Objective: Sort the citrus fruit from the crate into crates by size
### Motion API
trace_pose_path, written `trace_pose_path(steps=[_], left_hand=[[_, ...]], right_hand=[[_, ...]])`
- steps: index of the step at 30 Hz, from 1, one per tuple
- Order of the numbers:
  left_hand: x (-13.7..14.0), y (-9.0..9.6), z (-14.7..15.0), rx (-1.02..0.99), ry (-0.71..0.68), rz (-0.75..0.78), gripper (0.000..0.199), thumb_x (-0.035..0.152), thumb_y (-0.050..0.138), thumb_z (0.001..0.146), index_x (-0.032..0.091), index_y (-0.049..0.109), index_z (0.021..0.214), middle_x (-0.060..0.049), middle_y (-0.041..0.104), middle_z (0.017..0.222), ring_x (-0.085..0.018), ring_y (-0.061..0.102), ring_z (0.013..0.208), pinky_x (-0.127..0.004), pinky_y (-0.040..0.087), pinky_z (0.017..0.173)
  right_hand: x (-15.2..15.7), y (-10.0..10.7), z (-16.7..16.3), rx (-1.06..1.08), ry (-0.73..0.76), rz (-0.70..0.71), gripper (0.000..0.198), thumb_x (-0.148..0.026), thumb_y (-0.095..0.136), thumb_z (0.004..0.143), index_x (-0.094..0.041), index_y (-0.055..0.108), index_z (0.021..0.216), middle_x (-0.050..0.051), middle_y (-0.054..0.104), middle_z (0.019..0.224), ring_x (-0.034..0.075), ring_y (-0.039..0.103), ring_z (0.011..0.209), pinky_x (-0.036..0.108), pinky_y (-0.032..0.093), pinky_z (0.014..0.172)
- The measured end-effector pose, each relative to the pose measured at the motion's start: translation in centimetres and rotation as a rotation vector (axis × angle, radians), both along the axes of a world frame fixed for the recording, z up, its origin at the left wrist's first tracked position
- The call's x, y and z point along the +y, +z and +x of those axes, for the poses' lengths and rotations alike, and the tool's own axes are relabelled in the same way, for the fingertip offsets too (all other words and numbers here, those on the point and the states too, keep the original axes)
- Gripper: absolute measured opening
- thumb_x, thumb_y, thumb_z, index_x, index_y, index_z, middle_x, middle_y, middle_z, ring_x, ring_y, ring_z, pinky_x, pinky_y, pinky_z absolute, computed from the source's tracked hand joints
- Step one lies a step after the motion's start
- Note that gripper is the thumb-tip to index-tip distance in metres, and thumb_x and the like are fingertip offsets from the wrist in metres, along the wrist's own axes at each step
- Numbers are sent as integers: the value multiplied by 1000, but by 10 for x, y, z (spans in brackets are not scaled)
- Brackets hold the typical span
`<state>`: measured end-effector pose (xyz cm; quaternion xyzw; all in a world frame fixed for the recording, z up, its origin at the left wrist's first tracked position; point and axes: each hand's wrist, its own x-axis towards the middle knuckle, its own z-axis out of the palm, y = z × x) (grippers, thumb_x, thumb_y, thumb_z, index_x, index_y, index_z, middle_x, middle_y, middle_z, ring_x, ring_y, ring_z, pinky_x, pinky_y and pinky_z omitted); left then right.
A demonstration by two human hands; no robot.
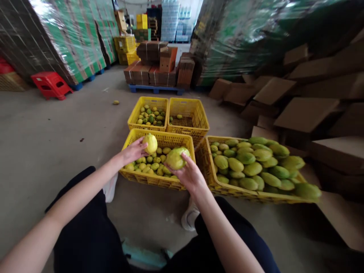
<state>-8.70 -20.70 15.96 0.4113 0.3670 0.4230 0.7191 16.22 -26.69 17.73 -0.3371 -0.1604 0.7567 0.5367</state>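
Observation:
My left hand (135, 152) is closed on a yellow lemon (150, 144), held up above the near left crate. In my right hand (190, 172) is a larger, greener lemon (176, 158), gripped between thumb and fingers over the same crate. That yellow plastic crate (155, 181) stands between my feet, with many yellow and yellow-green lemons (155, 166) inside. To the right, another yellow crate (209, 167) is heaped with green and yellow lemons (253, 168). My fingers partly cover both held fruits.
Behind stand two more yellow crates, one with mixed lemons (150, 115), the other (200, 110) with a couple at its left. Cardboard boxes (307, 113) pile up on the right. A blue pallet (156, 90) bears bundled cartons. A red stool (52, 84) stands left; one lemon (116, 102) lies on the floor.

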Motion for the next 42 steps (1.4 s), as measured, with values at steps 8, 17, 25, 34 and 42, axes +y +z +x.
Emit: trace_pose_path(steps=[8, 17, 25, 34, 42], left_hand=[[-35, -4, 1, 52, 242, 47, 71, 46, 96, 58, 21, 58, 113, -6, 69, 107, -21, 67, 96, -32, 53, 85], [-52, -14, 13, 162, 180, 144, 69, 30, 95, 56, 20, 60, 115, -8, 66, 118, -21, 65, 99, -36, 51, 92], [-61, -5, 7, 326, 205, 430, 60, 28, 91, 65, 23, 64, 118, -9, 68, 124, -25, 63, 115, -42, 48, 104], [-67, -11, 4, 455, 257, 752, 47, 30, 85, 78, 23, 64, 119, -11, 67, 129, -27, 60, 126, -45, 45, 112], [-70, -7, 5, 455, 266, 765, 46, 29, 87, 75, 24, 66, 115, -11, 68, 126, -28, 61, 123, -48, 45, 111]], right_hand=[[-27, -22, -43, -393, 38, 100, 64, -31, 96, 49, -24, 61, 101, -2, 71, 89, 19, 69, 80, 33, 58, 74], [-1, -24, -41, -1019, -229, 490, 60, -34, 87, 55, -25, 59, 108, 2, 70, 102, 25, 65, 96, 43, 53, 93], [-5, -25, -52, -1185, -299, 803, 49, -20, 72, 69, -27, 61, 116, 8, 67, 116, 29, 63, 110, 49, 50, 102], [-8, -36, -56, -1263, -389, 920, 53, -14, 64, 71, -28, 59, 121, 10, 61, 124, 32, 60, 117, 56, 48, 106], [-10, -36, -55, -1293, -383, 948, 54, -13, 63, 70, -30, 58, 121, 10, 60, 125, 33, 60, 119, 57, 48, 105]])
